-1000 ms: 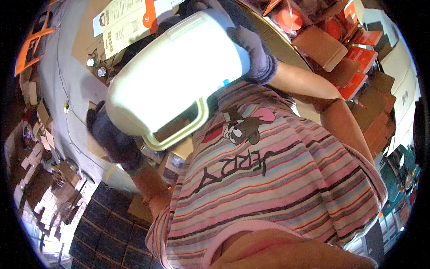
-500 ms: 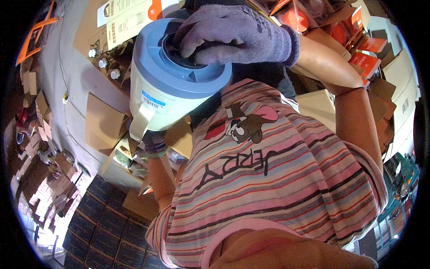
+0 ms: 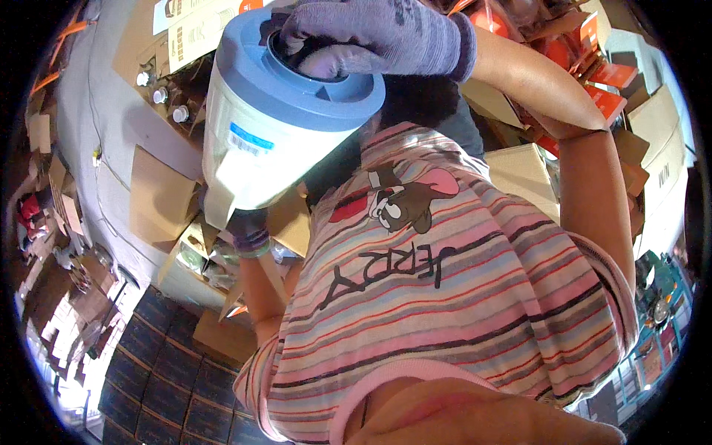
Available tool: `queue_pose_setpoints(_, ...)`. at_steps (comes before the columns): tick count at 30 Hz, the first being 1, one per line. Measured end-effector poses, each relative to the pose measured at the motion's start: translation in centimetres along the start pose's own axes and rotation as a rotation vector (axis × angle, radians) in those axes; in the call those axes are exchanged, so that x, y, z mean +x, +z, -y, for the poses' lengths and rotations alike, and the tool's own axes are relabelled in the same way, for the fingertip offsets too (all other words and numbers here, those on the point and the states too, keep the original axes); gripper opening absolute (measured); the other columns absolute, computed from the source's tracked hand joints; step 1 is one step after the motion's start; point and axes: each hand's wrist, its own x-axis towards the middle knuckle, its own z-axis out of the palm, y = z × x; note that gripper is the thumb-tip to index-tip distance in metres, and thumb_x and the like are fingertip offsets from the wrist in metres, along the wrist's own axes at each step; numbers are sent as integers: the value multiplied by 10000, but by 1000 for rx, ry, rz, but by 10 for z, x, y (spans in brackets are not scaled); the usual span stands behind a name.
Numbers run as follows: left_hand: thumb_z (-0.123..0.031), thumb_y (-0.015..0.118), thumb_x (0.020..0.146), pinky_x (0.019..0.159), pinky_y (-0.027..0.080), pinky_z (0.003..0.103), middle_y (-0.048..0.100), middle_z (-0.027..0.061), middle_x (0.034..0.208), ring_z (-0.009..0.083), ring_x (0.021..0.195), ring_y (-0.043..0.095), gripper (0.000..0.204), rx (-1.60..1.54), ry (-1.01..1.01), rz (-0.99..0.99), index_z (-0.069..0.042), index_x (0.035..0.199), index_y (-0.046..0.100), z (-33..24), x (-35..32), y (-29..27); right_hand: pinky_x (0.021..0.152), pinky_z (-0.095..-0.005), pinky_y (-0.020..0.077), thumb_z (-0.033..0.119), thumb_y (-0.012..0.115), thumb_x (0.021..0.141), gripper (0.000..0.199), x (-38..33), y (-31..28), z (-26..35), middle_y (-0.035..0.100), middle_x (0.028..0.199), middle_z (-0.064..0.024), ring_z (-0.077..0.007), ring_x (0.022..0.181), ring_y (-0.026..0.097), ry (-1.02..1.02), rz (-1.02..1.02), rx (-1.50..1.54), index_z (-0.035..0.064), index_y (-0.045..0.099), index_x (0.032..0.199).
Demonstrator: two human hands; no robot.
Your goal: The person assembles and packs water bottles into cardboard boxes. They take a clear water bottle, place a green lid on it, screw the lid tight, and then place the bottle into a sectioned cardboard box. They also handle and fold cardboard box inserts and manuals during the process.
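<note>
A pale, translucent pitcher [image 3: 285, 159] with a blue lid [image 3: 326, 110] and a side handle [image 3: 220, 199] is held up in front of my striped shirt, its lid tilted toward me. From above, my right hand [image 3: 363, 37], in a grey-purple knit glove, reaches into the lid's round recess. Its fingers and thumb are curled together on the dark part there; the fingertips are partly hidden. Below the handle, my gloved left hand [image 3: 250, 231] supports the pitcher from behind. Most of its fingers are hidden by the pitcher.
An open cardboard box [image 3: 159, 196] stands left of the pitcher, near several white-capped bottles [image 3: 180, 113]. Orange-and-white cards [image 3: 610, 102] and more cartons [image 3: 519, 174] are at the right. Dark stacked boxes [image 3: 167, 363] fill the lower left.
The pitcher and my right hand sit slightly higher in the picture, and the pitcher leans more. Brighter light falls on its side. Both hands stay on it.
</note>
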Motion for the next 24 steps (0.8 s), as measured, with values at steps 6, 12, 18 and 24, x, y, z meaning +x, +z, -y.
queue_pose_setpoints(6,-389,514,939,1117,278,505,475,142,1372,313,1291,423,546,-206,197,47,-39,1351,439,-27,4,8,702,-356,501,302,621,924,300,-12,7,15,642,868,-134,-245,810,618,756,268,-22,40,606,1069)
queue_pose_setpoints(12,-401,516,940,1119,277,511,465,135,1386,312,1304,412,562,-540,201,140,-48,1369,426,-38,-2,31,708,-449,528,452,650,842,439,-85,76,-2,670,840,-194,-374,798,656,806,409,-292,67,647,1054)
queue_pose_setpoints(18,-405,516,941,1118,266,536,412,123,1437,305,1341,365,594,65,397,13,-55,1403,385,-23,-5,0,768,-285,479,212,595,954,242,-31,-22,4,618,927,-14,-110,842,570,655,-655,386,41,584,1126)
queue_pose_setpoints(24,-410,563,893,1105,273,497,411,112,1423,295,1315,379,643,-176,283,-25,-59,1397,375,-8,-11,-10,844,-325,473,198,686,866,216,-49,-23,19,603,1130,-122,-212,971,599,229,73,96,29,625,988)
